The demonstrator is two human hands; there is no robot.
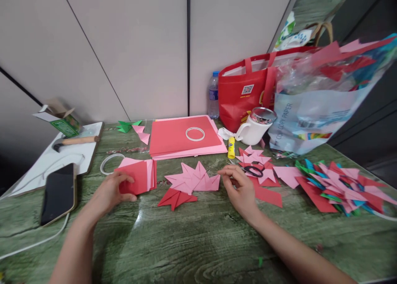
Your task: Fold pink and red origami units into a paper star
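The left hand (111, 192), in the lower left of the frame, lies flat with loose, spread fingers on a small stack of red and pink square paper sheets (138, 176); it presses the top sheet and does not clasp it. Further left on the green wood-grain desk (192, 238) rest a black smartphone (58, 193) with a white cable, and behind it a white board (46, 160) carrying a wooden-handled tool (76, 141). In the centre, just right of the stack, sits a folded pink paper star shape (194, 180), and a folded red paper piece (176, 198) touches its lower edge. Behind them, in the upper middle, lies a big pile of red and pink paper sheets (182, 139) with a white ring (195, 134) on top.

The right hand (240, 189) is half closed just beside the right tip of the pink star; its fingertips are curled together, but I cannot tell if they pinch anything. Right of it are black-handled scissors (253, 171) on more pink folded pieces, a yellow glue stick (231, 147), a white mug (256, 129), and at the far right a heap of many-coloured folded paper pieces (341, 187).

I judge the step as taking a fresh sheet for folding. The next move calls for separating only one sheet from the stack, so the fingers need to slide the top one free.
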